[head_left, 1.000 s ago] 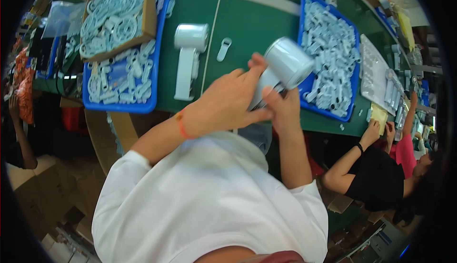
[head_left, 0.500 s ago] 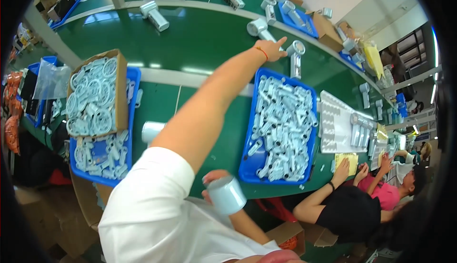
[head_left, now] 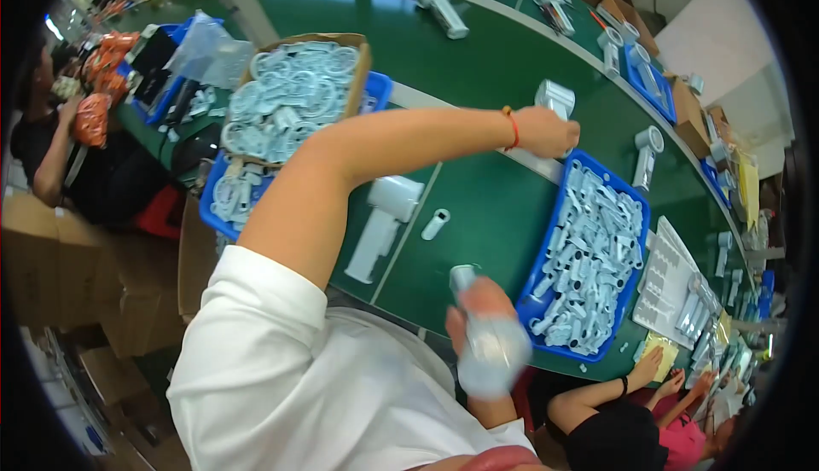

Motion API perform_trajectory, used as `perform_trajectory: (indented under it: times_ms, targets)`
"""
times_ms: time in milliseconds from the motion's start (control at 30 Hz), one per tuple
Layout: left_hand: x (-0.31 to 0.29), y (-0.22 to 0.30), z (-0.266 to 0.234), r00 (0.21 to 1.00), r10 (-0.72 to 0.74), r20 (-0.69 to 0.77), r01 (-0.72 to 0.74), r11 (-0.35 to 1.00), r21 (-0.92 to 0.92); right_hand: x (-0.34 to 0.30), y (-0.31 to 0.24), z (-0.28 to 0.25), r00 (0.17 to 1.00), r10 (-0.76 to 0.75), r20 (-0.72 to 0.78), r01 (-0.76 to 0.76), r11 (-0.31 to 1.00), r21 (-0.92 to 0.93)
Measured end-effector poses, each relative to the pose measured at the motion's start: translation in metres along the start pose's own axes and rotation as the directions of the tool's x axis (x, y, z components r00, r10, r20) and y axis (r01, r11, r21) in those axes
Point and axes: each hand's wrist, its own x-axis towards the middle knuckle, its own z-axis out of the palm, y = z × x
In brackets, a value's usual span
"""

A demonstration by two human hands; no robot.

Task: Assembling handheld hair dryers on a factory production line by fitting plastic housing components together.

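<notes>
My left hand [head_left: 550, 132], a red cord around its wrist, reaches across the green table. Its fingers curl around the lower part of a white handheld fan body [head_left: 555, 95], whose round head shows above them. Close to my torso, my right hand [head_left: 484, 305] grips a second white fan body [head_left: 493, 356]; motion blurs it, with its large round end pointing down. Between my arms, a white fan body with a long handle [head_left: 384, 219] lies on the table. A small white handle-shaped part [head_left: 436, 224] rests to its right.
A blue tray of small white parts [head_left: 546, 253] stands right. At left, a cardboard box of white rings [head_left: 363, 66] sits over another blue tray [head_left: 381, 87]. More fan bodies [head_left: 648, 151] stand along the far side. Co-workers sit at right [head_left: 627, 386] and far left [head_left: 85, 159].
The view has swung left. My left hand has gone from outstretched fingers to a closed grip on the far fan body. My right hand has turned the fan body, so its narrow end shows.
</notes>
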Motion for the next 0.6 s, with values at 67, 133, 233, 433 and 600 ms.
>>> perform_trajectory:
  times_ms: [67, 133, 233, 433, 600]
  targets:
    - [-0.029, -0.010, 0.011, 0.984, 0.144, -0.108, -0.143, 0.990, 0.017, 0.000, 0.073, 0.056, 0.993, -0.095, -0.074, 0.119, 0.863, 0.491]
    - [-0.064, -0.007, 0.013, 0.990, 0.135, -0.029, -0.131, 0.985, 0.114, -0.010, 0.064, 0.050, 0.989, -0.141, -0.047, 0.149, 0.956, 0.253]
    - [-0.095, -0.008, 0.009, 0.989, 0.066, 0.135, -0.095, 0.970, 0.223, -0.004, 0.025, 0.010, 0.997, -0.012, 0.076, 0.010, 0.999, 0.039]
    - [-0.172, 0.053, -0.025, 0.996, -0.036, -0.078, 0.043, 0.995, 0.092, -0.017, 0.038, 0.015, 0.984, -0.072, 0.161, 0.138, 0.882, -0.450]
    - [-0.244, 0.104, 0.051, 0.905, 0.351, -0.238, -0.304, 0.929, 0.212, -0.040, 0.050, 0.012, 0.988, -0.086, 0.126, 0.129, 0.911, -0.392]
